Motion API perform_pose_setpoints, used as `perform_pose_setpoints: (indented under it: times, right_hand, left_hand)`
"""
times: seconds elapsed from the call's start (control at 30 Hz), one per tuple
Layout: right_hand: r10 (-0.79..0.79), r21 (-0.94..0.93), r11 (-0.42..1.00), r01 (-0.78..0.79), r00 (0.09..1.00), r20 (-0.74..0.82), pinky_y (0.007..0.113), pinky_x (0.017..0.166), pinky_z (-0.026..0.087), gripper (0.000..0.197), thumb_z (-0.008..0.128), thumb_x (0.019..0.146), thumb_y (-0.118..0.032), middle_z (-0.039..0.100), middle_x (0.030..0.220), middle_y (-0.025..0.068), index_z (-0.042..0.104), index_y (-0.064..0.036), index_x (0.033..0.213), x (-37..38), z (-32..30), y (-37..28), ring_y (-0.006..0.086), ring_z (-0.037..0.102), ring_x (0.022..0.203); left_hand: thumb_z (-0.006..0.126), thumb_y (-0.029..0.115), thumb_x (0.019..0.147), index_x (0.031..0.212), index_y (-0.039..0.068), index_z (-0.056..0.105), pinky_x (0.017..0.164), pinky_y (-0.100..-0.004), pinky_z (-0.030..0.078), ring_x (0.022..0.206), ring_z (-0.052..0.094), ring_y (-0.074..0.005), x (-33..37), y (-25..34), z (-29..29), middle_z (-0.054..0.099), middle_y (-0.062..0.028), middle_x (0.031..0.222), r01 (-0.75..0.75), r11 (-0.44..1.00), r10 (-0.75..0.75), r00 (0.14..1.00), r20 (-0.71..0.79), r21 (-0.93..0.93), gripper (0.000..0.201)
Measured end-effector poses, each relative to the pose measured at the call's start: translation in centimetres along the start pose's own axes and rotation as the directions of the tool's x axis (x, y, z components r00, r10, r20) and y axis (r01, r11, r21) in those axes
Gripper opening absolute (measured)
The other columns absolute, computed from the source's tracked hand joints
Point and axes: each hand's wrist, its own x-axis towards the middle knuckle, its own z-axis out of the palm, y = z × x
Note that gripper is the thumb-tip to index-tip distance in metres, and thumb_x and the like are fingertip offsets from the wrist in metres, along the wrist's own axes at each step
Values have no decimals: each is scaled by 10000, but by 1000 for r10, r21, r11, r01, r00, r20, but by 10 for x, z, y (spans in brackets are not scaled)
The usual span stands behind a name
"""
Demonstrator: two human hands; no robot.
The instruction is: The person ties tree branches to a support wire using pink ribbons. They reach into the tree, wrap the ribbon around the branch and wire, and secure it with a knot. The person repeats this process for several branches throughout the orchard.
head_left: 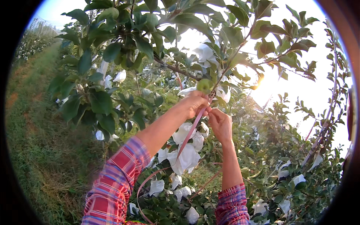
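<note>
A flat pink ribbon passes up against a thin branch just below a small green apple. My left hand is closed on the ribbon near the branch, its fingertips partly hidden. Just below and to the right, my right hand pinches at the same ribbon, fingertips almost touching the left hand; exactly how it grips is hard to see. From the hands the ribbon hangs past white fruit bags, and a length of it curves beside my left forearm.
Dense leaves hang at upper left, and leafy twigs reach across the upper right against bright sun. More white bags hang on lower branches. A grassy lane runs along the left. A slanting stem stands at the right.
</note>
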Motion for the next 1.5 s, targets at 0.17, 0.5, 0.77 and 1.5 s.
perform_pose_setpoints:
  times: [0.17, 0.5, 0.77, 1.5]
  right_hand:
    - [310, 593, 766, -247, 951, -5, 200, 516, 376, 150, 601, 864, -148, 540, 629, -14, 643, -10, 821, 21, -9, -2, 67, 481, 548]
    - [45, 766, 643, 9, 998, -49, 256, 659, 474, 80, 614, 847, -11, 628, 926, 69, 621, 16, 922, 13, 20, -40, 136, 587, 726]
    - [-280, -39, 960, 279, 959, -46, 297, 703, 490, 148, 588, 770, 38, 632, 931, 106, 643, 13, 905, 36, 7, -60, 221, 618, 781]
    - [-478, -498, 722, 479, 867, 141, 390, 662, 460, 67, 574, 762, -96, 560, 823, 92, 582, -63, 820, 55, -6, -42, 259, 608, 767]
  left_hand:
    - [580, -75, 775, 886, 35, 549, 350, -206, 191, 436, 333, -29, 4, 1, -1, 475, 10, 644, -68, 997, 69, 996, 47, -29, 159]
    - [707, 151, 810, 893, 52, 596, 347, -165, 217, 429, 364, 9, 5, -9, -14, 503, 62, 622, -226, 969, 231, 972, 37, -102, 170]
    - [687, 92, 813, 882, 32, 606, 386, -188, 290, 476, 450, -21, 9, -38, 7, 574, 19, 663, -403, 910, 381, 906, -186, -97, 124]
    - [616, -8, 812, 958, 2, 639, 516, -228, 383, 602, 469, -72, -3, -36, 17, 554, -34, 815, -636, 207, 961, 274, -33, 743, 148]
